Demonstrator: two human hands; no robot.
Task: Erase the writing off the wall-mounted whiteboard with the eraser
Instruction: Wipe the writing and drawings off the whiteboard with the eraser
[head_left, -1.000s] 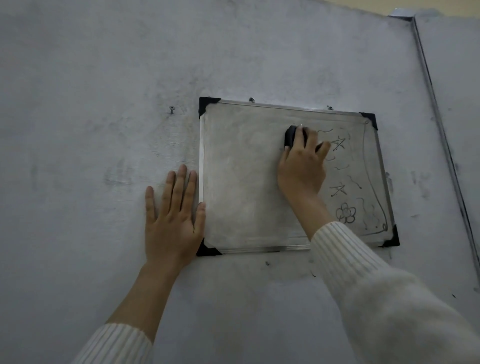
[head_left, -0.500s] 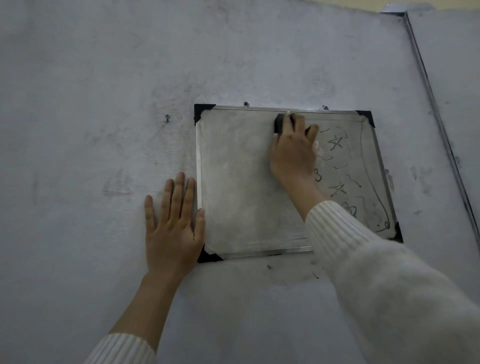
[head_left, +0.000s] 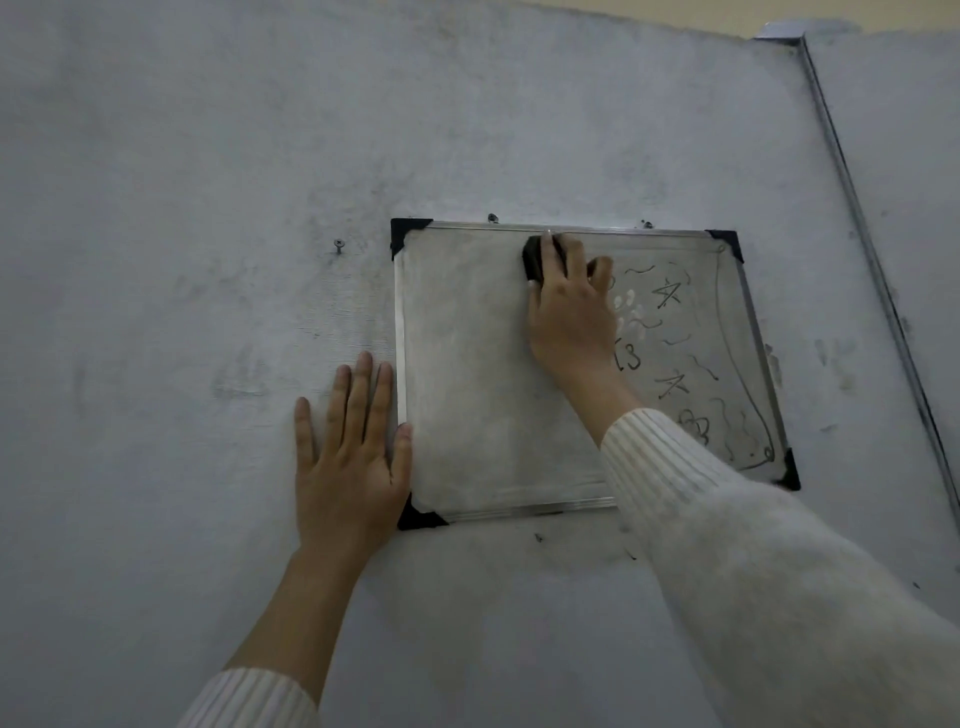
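Fingers of your right hand (head_left: 569, 306) clamp the black block eraser (head_left: 533, 258) against the silver-framed whiteboard (head_left: 467, 374); your left hand (head_left: 349, 457) lies spread flat beside it.

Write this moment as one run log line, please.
right hand: eraser at board top | left hand: flat on wall | writing: right side

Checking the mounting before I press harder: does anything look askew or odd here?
Yes. The whiteboard hangs tilted, its right side lower than its left. A bare screw sticks out of the wall beside its top-left corner, holding nothing.
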